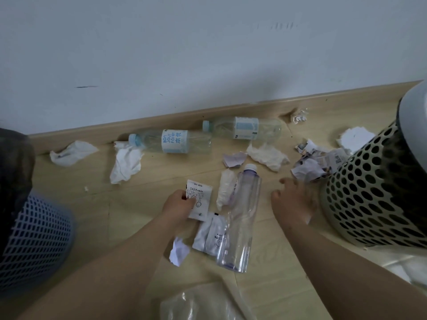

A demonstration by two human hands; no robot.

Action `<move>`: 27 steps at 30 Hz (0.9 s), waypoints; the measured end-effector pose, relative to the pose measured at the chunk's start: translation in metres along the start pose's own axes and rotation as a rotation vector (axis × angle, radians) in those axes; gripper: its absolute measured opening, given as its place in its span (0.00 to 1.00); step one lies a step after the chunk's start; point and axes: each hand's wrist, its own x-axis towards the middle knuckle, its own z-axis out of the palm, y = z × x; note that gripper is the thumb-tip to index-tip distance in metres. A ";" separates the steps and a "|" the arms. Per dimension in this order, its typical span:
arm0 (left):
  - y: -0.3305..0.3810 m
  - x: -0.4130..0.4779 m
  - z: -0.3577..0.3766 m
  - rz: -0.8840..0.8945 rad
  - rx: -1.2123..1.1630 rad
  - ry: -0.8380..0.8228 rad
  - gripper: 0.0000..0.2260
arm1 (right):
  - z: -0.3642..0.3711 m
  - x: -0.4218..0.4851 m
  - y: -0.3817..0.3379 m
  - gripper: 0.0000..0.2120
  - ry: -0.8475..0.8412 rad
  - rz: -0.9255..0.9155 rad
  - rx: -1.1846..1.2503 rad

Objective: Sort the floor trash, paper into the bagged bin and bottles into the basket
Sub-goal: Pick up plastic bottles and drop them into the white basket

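My left hand (178, 207) pinches a white printed paper packet (200, 195) just above the wooden floor. My right hand (294, 199) is open with fingers spread, holding nothing, close to crumpled printed papers (307, 169) beside the beige perforated basket (369, 197). A clear bottle with a purple-tinted cap (240, 218) lies between my hands. Two blue-capped labelled bottles (172, 141) (245, 128) lie along the baseboard. The blue mesh bin with a dark bag (34, 232) stands at the left.
Crumpled tissues (126, 161) (71, 152) (268, 155) and paper scraps (233, 159) (179, 250) are scattered over the floor. More white packets (208, 236) lie under my left wrist. A clear plastic bag (203, 303) lies at the bottom edge. The wall runs along the back.
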 end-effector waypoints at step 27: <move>-0.022 -0.041 0.033 0.115 0.338 -0.095 0.15 | 0.021 -0.043 -0.027 0.17 -0.338 -0.216 0.008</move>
